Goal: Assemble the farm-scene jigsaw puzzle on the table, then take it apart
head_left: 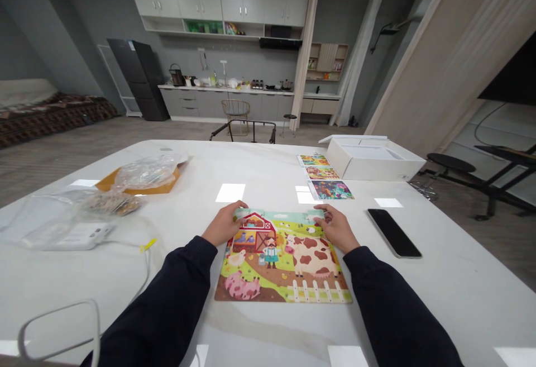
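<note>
The left hand (224,223) and the right hand (337,228) both sit on the top edge of a farm jigsaw puzzle (285,258). The puzzle lies flat on the white table (460,311), right under and between the hands. It shows a red barn (254,232), a farmer (271,248) and a spotted cow (313,251). The fingers (239,214) curl over the edge, but I cannot tell if they grip it or just rest there. Pressing evenly with both hands seems best, so the puzzle stays flat and no piece pops up. Past the hands lie three small picture cards (322,174) in a row, with an open white box (371,160) beside them. A black phone (394,233) lies to the right of the right hand. See-through plastic bags (146,172) lie to the left of the left hand.
</note>
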`<state>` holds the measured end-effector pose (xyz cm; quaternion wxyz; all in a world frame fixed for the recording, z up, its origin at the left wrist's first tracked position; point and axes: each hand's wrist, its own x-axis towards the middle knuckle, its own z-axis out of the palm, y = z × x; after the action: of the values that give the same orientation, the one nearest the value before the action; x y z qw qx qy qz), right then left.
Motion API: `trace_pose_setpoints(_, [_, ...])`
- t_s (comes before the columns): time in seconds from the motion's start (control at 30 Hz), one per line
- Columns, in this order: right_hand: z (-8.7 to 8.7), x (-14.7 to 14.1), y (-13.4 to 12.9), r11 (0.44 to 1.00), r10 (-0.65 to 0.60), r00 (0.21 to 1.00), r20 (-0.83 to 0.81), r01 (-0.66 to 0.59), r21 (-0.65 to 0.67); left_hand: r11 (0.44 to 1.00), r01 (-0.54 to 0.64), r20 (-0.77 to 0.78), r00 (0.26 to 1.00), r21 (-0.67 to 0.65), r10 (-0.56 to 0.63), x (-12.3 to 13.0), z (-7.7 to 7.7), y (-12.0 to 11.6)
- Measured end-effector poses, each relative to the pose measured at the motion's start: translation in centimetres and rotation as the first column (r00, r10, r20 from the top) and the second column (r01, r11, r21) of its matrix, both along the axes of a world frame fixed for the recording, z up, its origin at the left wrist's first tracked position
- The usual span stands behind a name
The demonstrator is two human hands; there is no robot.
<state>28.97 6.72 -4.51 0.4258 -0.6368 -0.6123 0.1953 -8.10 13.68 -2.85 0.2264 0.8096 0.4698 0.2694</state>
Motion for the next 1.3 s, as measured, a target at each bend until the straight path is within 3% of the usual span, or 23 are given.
trace_pose_setpoints(0.13, [-0.3,-0.1,0.3,1.000,-0.007,0.988,-0.151,0.004,-0.022,0.997,-0.076,0.040,0.996,0.014,0.076,0.3,-1.0,0.5])
trace_pose_setpoints(0.27, [-0.2,-0.1,0.3,1.000,0.014,0.971,-0.239,-0.014,0.002,0.997,-0.039,0.097,0.995,0.074,0.032,0.5,-1.2,0.5])
trace_pose_setpoints(0.43, [0.9,0.2,-0.5,0.991,0.135,0.991,0.000,-0.135,-0.008,0.999,0.021,0.148,0.989,0.034,-0.026,0.2,-0.2,0.0])
trace_pose_setpoints(0.6, [1.8,0.1,-1.0,0.990,0.139,0.984,0.112,-0.141,0.008,0.987,0.155,0.120,0.980,0.036,-0.158,-0.3,0.7,-0.5])
trace_pose_setpoints(0.67, [1.8,0.0,-1.0,0.989,0.145,0.983,0.109,-0.147,0.009,0.990,0.129,0.141,0.981,0.056,-0.136,-0.3,1.0,-0.7])
trace_pose_setpoints(0.77, [1.8,-0.1,-1.1,0.986,0.162,0.982,0.097,-0.164,0.022,0.998,-0.007,0.218,0.976,0.055,-0.006,-0.5,1.5,-0.8])
trace_pose_setpoints(0.87, [1.8,0.1,-1.2,0.989,0.121,0.988,0.092,-0.128,0.069,0.993,0.006,0.266,0.964,-0.121,0.027,-0.9,1.8,-0.7])
trace_pose_setpoints(0.97, [1.8,0.3,-1.1,0.992,0.027,0.997,0.079,-0.036,0.119,0.959,0.125,0.175,0.981,-0.256,-0.081,-1.6,1.7,-0.6])
trace_pose_setpoints(1.13, [1.5,0.5,-0.7,0.994,-0.004,0.996,-0.084,0.013,0.110,0.988,0.088,-0.052,0.994,-0.126,-0.095,-2.2,1.6,-0.9])
trace_pose_setpoints(1.3, [1.3,0.5,-0.6,0.992,-0.009,0.991,-0.131,0.025,0.121,0.993,0.029,-0.177,0.983,-0.116,-0.049,-1.7,2.4,-1.5])
